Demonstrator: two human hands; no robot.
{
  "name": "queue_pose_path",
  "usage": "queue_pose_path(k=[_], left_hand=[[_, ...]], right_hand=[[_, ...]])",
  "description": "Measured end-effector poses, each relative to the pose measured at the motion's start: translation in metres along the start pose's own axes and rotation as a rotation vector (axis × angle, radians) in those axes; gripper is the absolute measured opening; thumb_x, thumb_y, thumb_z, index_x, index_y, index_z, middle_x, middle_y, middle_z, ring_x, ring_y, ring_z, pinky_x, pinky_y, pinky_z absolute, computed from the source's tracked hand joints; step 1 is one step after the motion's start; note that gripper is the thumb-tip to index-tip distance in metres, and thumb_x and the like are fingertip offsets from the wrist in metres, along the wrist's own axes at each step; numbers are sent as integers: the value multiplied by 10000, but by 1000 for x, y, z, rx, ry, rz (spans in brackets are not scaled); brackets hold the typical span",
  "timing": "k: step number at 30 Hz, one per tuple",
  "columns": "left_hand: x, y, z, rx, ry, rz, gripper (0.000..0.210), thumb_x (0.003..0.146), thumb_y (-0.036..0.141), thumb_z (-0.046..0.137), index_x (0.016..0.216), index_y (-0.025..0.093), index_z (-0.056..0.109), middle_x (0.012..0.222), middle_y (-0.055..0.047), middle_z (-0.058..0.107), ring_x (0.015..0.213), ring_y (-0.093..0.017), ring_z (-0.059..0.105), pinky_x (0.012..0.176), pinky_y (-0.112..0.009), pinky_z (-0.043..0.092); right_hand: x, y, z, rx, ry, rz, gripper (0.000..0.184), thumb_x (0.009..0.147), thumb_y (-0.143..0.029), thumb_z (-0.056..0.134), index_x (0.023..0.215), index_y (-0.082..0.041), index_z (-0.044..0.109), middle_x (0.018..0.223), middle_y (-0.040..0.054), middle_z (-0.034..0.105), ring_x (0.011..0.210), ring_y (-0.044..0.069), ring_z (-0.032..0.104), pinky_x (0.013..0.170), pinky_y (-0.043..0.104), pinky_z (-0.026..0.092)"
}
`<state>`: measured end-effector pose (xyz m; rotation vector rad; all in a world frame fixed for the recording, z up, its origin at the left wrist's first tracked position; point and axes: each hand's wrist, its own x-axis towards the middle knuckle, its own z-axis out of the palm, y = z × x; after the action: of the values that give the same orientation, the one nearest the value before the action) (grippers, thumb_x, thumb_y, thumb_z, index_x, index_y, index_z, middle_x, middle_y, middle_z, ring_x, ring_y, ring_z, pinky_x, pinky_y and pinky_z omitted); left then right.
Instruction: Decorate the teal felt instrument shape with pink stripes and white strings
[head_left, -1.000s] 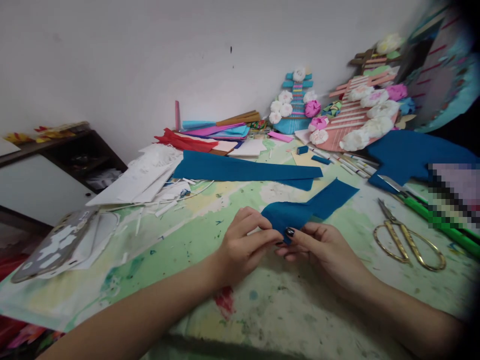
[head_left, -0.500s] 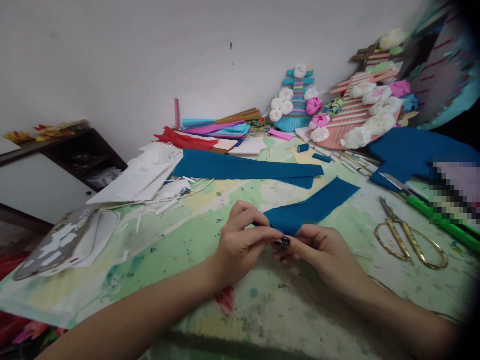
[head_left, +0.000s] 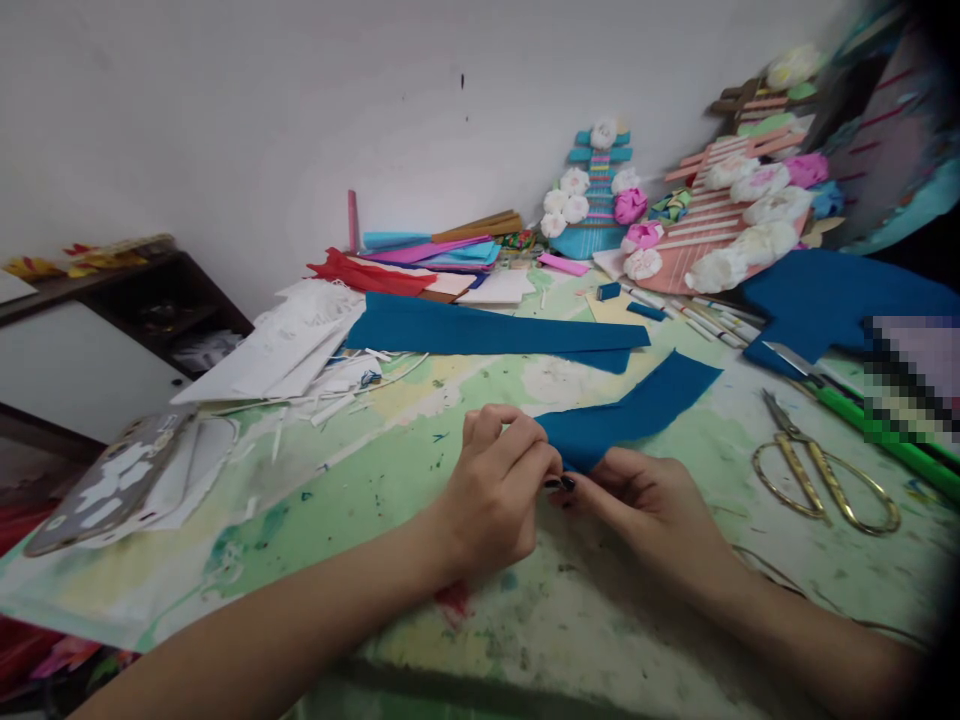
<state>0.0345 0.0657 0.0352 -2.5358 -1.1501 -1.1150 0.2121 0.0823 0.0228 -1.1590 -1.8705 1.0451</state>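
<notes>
A strip of blue crepe paper (head_left: 630,410) slants up and away from my two hands over the table. My left hand (head_left: 499,480) is closed on its near end, fingers curled in. My right hand (head_left: 630,500) pinches the same end from the other side, thumb tip meeting the left fingers. The part gripped between the fingertips is mostly hidden. Behind, a longer folded piece of blue paper (head_left: 487,332) lies flat. To the right rest gold-handled scissors (head_left: 821,470), blades pointing away.
White paper sheets and scraps (head_left: 285,350) and a phone (head_left: 112,490) lie at left. Coloured paper rolls (head_left: 450,245) sit by the wall. Flower-decorated paper guitars (head_left: 592,210) lean at the back. Markers (head_left: 701,318) and a green-handled cutter (head_left: 885,440) lie at right.
My left hand has turned over and curled its fingers more tightly around the near end of the blue crepe paper. My right hand keeps its pinch in nearly the same place.
</notes>
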Motion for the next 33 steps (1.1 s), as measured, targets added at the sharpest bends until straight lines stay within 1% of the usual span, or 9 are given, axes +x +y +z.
queue_pose_path(k=[5,9,17,23,27,30,33], left_hand=[[1,-1,2,53,-14,16,100,710,72,443,744,145,502,793,-95,523,855,-245,406,726,-420,324],[1,0,2,82,-9,58,117,699,67,437,756,151,495,812,-98,537,876,-254,414,743,-430,320],[1,-1,3,77,0,72,126,691,61,435,763,148,492,816,-103,535,876,-251,414,761,-431,328],[1,1,5,77,8,48,113,681,70,436,747,151,479,804,-100,518,860,-247,410,752,-426,322],[1,2,7,72,15,29,102,685,81,430,736,162,464,790,-91,504,849,-241,404,739,-417,315],[3,0,5,51,38,-29,108,685,73,422,728,169,450,789,-85,495,837,-231,402,738,-411,315],[4,-2,1,-22,62,-100,121,696,60,407,725,172,444,780,-72,484,815,-215,404,747,-409,320]], right_hand=[[0,1,1,-167,59,-104,337,828,-389,525,569,-174,525,498,3,539,471,109,457,433,238,309],[-1,0,1,-210,79,-177,335,830,-355,526,549,-177,487,477,-16,497,448,90,414,424,230,285],[-1,-3,0,-241,84,-233,307,840,-317,528,571,-170,509,476,-25,519,431,78,419,416,219,282],[-1,-6,0,-243,92,-260,279,834,-288,538,582,-170,513,501,-23,556,435,73,458,423,209,302],[-2,-5,-1,-255,115,-276,280,822,-266,549,564,-169,500,486,-31,541,424,64,439,418,202,294],[-2,-4,-2,-255,110,-247,253,811,-274,551,583,-164,539,495,-24,547,434,71,447,423,207,302],[-2,-4,-2,-227,83,-155,249,805,-306,548,607,-159,582,505,-7,559,447,89,469,430,219,319]])
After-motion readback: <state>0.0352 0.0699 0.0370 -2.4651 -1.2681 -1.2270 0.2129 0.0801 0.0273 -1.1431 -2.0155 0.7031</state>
